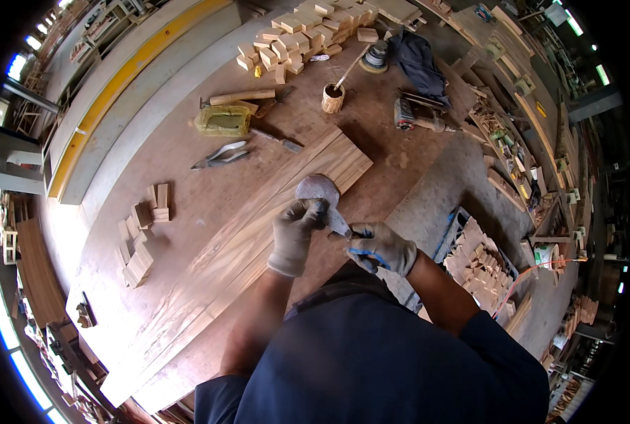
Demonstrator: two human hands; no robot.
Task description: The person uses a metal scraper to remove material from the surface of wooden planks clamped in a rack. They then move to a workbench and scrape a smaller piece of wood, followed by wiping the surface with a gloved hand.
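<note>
Both my hands wear grey work gloves and meet over the near edge of a long wooden board [251,205]. My left hand [295,237] is closed, pinching a flat grey piece with a rounded top [318,188] that narrows toward its lower end. It resembles a worn sanding disc or sheet, but its exact kind is unclear. My right hand [383,247] is closed at the piece's narrow lower end, with its fingertips touching or very near it. A blue strip shows along the right fingers; I cannot tell whether it belongs to the glove.
On the brown table lie wood blocks [142,237], a yellowish wrapped packet [223,121], pliers-like tools [222,155] and a hammer-like tool [276,140]. Farther off are a cup with a stick [333,98], a sander [375,58], a power tool [405,113] and piled blocks [294,39]. A crate of wood pieces [477,258] stands right.
</note>
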